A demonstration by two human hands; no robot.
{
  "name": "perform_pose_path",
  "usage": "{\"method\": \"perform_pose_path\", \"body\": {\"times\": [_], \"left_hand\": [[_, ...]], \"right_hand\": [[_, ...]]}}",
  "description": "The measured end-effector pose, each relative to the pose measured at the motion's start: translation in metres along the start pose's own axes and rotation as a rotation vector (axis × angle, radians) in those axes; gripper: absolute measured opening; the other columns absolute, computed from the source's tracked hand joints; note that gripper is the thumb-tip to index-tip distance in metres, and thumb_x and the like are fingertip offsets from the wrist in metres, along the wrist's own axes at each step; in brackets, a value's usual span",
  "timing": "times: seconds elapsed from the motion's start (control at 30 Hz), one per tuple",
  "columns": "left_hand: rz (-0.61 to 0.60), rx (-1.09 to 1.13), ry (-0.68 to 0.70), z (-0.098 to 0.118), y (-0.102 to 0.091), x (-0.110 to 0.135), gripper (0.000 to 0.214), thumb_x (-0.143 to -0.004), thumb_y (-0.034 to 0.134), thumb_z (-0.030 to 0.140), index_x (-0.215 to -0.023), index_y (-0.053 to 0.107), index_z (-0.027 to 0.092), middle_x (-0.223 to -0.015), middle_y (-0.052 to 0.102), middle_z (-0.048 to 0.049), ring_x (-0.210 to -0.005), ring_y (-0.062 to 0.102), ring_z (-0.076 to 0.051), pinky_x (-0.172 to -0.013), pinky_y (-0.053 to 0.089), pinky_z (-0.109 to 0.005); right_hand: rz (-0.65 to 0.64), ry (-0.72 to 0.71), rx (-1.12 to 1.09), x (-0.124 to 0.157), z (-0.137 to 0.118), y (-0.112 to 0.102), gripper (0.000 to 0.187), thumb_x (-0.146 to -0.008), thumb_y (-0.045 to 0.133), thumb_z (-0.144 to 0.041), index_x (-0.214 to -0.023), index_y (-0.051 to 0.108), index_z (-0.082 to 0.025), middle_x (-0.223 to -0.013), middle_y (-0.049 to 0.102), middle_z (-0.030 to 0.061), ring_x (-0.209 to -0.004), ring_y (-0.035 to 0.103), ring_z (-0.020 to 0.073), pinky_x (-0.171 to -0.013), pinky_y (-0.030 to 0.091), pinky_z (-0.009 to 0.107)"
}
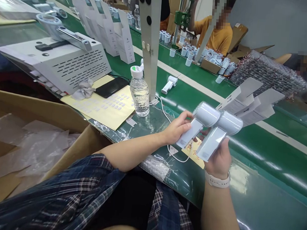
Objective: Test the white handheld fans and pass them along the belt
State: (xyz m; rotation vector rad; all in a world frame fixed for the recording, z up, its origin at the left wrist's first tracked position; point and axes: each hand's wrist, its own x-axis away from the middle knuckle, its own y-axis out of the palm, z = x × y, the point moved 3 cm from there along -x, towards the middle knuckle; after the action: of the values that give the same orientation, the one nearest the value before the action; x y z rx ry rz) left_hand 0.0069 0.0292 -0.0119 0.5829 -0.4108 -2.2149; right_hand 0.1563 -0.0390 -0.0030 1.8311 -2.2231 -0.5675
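Observation:
My left hand (177,130) is closed around the handle of a pale blue handheld fan (207,113), shaped like a small hair dryer. In my right hand (220,159) is a second handheld fan (230,123) of the same kind, gripped by its handle from below. The two round heads sit side by side and appear to touch, above the green work surface. Some fingers of both hands are hidden behind the handles. Just beyond the fans, open white cartons (257,106) stand on the green conveyor belt (195,93).
Another fan (169,85) lies on the belt. A water bottle (140,93) stands beside a metal post (150,42). Left are a phone (112,87), a yellow sticker sheet (110,109), a white slotted machine (79,63) and a cardboard box (71,158). Across the belt, a person in orange (224,36) works.

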Motion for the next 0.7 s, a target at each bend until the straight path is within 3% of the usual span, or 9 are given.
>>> {"method": "perform_pose_path", "body": {"times": [0.13, 0.27, 0.47, 0.7], "left_hand": [[0.007, 0.033, 0.021, 0.008, 0.008, 0.008, 0.057, -0.08, 0.073, 0.059, -0.106, 0.036, 0.024, -0.086, 0.069, 0.0, -0.068, 0.074, -0.02, -0.062, 0.061, -0.033], [0.001, 0.081, 0.03, 0.014, 0.012, 0.013, 0.058, -0.078, 0.076, 0.058, -0.103, 0.035, 0.025, -0.085, 0.068, 0.0019, -0.069, 0.074, -0.022, -0.062, 0.063, -0.036], [0.014, 0.117, 0.009, 0.017, 0.013, 0.014, 0.062, -0.074, 0.078, 0.059, -0.105, 0.036, 0.026, -0.085, 0.068, 0.002, -0.065, 0.073, -0.019, -0.057, 0.06, -0.03], [0.008, 0.23, -0.086, 0.016, 0.016, 0.012, 0.063, -0.069, 0.085, 0.052, -0.109, 0.045, 0.023, -0.09, 0.069, -0.0022, -0.073, 0.071, -0.019, -0.066, 0.058, -0.033]], "right_hand": [[-0.002, -0.039, -0.014, 0.006, -0.004, 0.004, 0.042, -0.083, 0.067, -0.065, -0.102, 0.074, -0.028, -0.091, 0.076, 0.0029, -0.078, 0.072, 0.0241, -0.075, 0.063, 0.046], [-0.032, -0.038, -0.003, 0.013, -0.007, 0.007, 0.049, -0.076, 0.073, -0.067, -0.105, 0.075, -0.028, -0.094, 0.076, 0.004, -0.071, 0.071, 0.0235, -0.067, 0.064, 0.045], [-0.044, -0.076, 0.061, 0.015, -0.009, 0.003, 0.047, -0.069, 0.078, -0.069, -0.092, 0.076, -0.027, -0.086, 0.075, 0.0047, -0.066, 0.069, 0.0241, -0.058, 0.063, 0.042], [-0.066, -0.053, 0.053, 0.011, -0.007, 0.006, 0.05, -0.073, 0.074, -0.07, -0.097, 0.075, -0.027, -0.084, 0.075, 0.005, -0.069, 0.071, 0.028, -0.072, 0.062, 0.054]]}}
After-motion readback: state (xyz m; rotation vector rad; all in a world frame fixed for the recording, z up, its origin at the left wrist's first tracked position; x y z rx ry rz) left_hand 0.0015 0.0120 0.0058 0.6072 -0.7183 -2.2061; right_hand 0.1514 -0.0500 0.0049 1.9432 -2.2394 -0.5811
